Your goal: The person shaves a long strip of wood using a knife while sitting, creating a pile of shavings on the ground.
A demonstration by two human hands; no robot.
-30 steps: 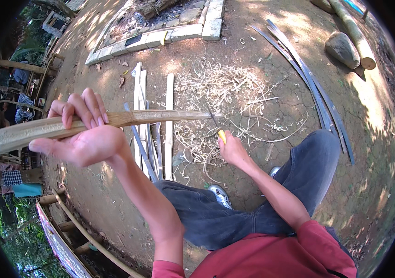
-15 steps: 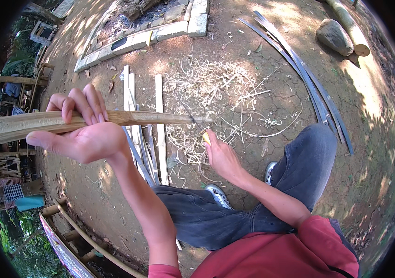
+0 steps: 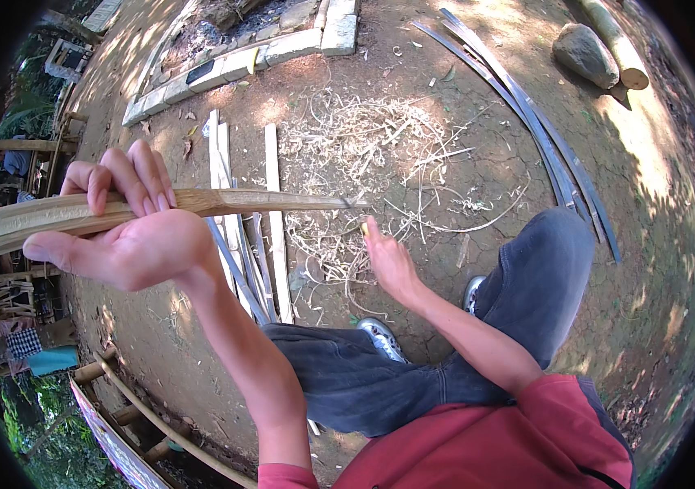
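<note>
My left hand (image 3: pixel 144 236) is closed around a long pale piece of wood (image 3: pixel 262 199), its fingers curled over the far side and the thumb along the near side. The piece runs nearly level across the left half of the view, thick at the left edge and tapering to a thin point on the right. My right hand (image 3: pixel 392 265) grips a knife (image 3: pixel 365 229) by its yellow handle, mostly hidden in the fingers. The thin dark blade is hard to make out and lies across the wood close to its pointed end.
Curly wood shavings (image 3: pixel 372 134) litter the dirt ahead. Pale strips (image 3: pixel 272 175) lie left of them; long dark strips (image 3: pixel 527 110) lie to the right. A rock (image 3: pixel 585 55) and a log (image 3: pixel 615 45) are at far right. A stone-edged fire pit (image 3: pixel 293 46) stands ahead.
The knife has moved along the wood toward its pointed tip. My left hand and the wood sit slightly further left in view, and the whole scene has shifted a little.
</note>
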